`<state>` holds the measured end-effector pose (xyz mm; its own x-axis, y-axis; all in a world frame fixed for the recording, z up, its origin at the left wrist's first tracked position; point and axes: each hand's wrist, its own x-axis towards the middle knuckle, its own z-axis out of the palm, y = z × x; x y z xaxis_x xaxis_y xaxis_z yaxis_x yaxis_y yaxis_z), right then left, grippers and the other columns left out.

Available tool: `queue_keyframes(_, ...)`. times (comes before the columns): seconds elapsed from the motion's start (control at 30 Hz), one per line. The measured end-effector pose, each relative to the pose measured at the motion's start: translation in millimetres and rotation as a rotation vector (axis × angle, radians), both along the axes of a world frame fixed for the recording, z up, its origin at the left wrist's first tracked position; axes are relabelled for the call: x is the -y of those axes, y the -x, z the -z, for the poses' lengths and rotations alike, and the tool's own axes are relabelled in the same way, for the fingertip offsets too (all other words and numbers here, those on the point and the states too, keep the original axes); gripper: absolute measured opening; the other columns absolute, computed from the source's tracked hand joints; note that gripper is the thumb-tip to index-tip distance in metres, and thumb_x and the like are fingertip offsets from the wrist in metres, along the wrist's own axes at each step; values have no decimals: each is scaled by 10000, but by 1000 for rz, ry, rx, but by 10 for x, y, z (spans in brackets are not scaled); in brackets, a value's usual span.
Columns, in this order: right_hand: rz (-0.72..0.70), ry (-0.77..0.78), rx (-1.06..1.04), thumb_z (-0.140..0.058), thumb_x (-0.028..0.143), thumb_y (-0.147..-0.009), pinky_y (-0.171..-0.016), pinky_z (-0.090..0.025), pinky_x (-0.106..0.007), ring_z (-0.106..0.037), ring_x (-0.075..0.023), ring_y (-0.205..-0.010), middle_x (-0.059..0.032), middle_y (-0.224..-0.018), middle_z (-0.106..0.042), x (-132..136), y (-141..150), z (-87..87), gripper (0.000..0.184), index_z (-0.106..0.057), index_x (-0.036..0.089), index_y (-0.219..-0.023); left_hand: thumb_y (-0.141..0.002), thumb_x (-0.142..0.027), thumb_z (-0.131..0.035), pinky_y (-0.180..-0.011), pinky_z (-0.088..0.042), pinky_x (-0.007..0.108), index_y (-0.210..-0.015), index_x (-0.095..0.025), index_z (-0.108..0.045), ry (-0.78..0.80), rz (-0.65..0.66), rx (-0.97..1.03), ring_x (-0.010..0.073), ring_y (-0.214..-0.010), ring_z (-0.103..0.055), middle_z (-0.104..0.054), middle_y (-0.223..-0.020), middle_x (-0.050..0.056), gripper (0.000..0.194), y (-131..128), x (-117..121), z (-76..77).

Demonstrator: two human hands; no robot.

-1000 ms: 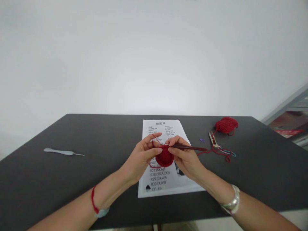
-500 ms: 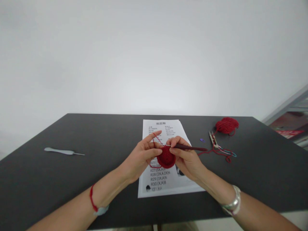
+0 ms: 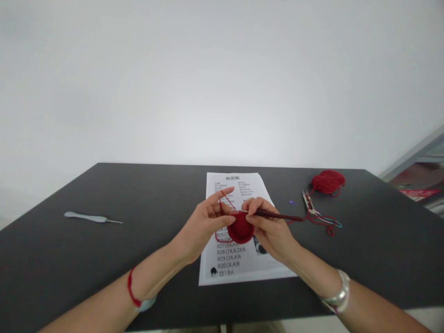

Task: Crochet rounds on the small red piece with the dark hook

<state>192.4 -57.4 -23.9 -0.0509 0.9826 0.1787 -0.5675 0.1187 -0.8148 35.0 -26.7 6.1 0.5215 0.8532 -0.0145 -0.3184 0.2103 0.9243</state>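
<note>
My left hand (image 3: 204,226) pinches the rim of a round red crocheted piece (image 3: 240,229), with a red yarn strand (image 3: 225,201) running taut over its raised forefinger. My right hand (image 3: 268,226) grips a dark crochet hook (image 3: 277,215) like a pencil, its tip at the piece's upper edge. The stitch at the tip is hidden by my fingers. Both hands hover above a printed pattern sheet (image 3: 239,263), and the piece covers part of its rows.
A red yarn ball (image 3: 327,182) and small thread snips (image 3: 310,203) with tangled yarn lie right on the black table (image 3: 69,263). Nearby is a small purple stitch marker (image 3: 292,202). A grey-handled crochet hook (image 3: 90,218) lies left. A shelf (image 3: 419,180) stands beyond the right edge.
My right hand and the dark hook have shifted slightly right, and the hook now lies flatter. The red piece has moved slightly right with them.
</note>
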Motion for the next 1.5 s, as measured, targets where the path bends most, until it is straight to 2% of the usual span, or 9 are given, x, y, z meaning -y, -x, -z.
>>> queue_keyframes(0.13,31,-95,93,-752,168,-657,-646,-349,-241,-462,-125,-724,20,-776,-536,0,-23,-2,105,-655,207,-670,-655,-68,-683,-633,-404,232,-1250,-130,-499,-65,-56,-90,81,-616,-531,-605,-658,-55,625,-11,10,-16)
queue_keyframes(0.27,75,-138,200,-702,212,-744,-608,-342,-247,-446,-120,-660,27,-710,-532,1,-55,30,45,-657,211,-742,-650,-67,-655,-647,-414,241,-1231,-117,-489,-132,-110,-167,90,-626,-528,-582,-661,-62,607,-24,25,-30)
queue_keyframes(0.37,103,-141,218,-707,202,-752,-604,-363,-256,-486,-126,-649,27,-718,-580,-7,-74,53,83,-638,224,-795,-651,-73,-639,-643,-413,252,-1222,-120,-485,-190,-129,-211,100,-624,-522,-572,-655,-63,593,-26,28,-27)
queue_keyframes(0.47,122,-167,221,-726,186,-740,-588,-364,-260,-504,-130,-641,28,-707,-599,-19,-94,60,122,-610,222,-749,-659,-87,-635,-652,-412,265,-1217,-127,-489,-229,-142,-246,110,-629,-518,-567,-658,-58,579,-25,27,-24)
queue_keyframes(0.8,174,-314,310,-674,116,-764,-544,-333,-268,-462,-128,-601,24,-675,-575,-20,-153,29,148,-575,212,-712,-695,-92,-608,-690,-420,290,-1232,-138,-474,-271,-166,-271,122,-648,-523,-567,-675,-46,556,-16,24,5)
queue_keyframes(1.13,267,-393,506,-646,153,-798,-557,-367,-287,-502,-148,-629,10,-702,-571,41,-132,22,141,-545,225,-732,-668,-94,-635,-652,-415,268,-1194,-143,-503,-242,-178,-244,115,-621,-527,-574,-653,-51,545,-27,35,-13)
queue_keyframes(1.23,336,-484,605,-624,122,-802,-563,-381,-293,-513,-150,-633,6,-702,-578,64,-114,-8,150,-544,229,-734,-667,-94,-635,-651,-417,267,-1201,-145,-503,-232,-182,-242,116,-621,-531,-580,-649,-50,553,-27,39,-18)
queue_keyframes(1.37,419,-679,771,-580,59,-798,-553,-397,-300,-516,-151,-614,5,-676,-579,83,-91,-54,198,-524,238,-734,-660,-97,-645,-659,-425,270,-1190,-146,-519,-215,-188,-244,122,-630,-546,-593,-652,-46,547,-23,34,-22)
queue_keyframes(1.5,472,-814,881,-555,42,-798,-530,-422,-310,-523,-159,-596,-4,-683,-598,80,-77,-34,218,-500,253,-784,-658,-98,-650,-662,-434,270,-1175,-151,-529,-192,-196,-224,126,-638,-560,-604,-655,-45,534,-30,35,-19)
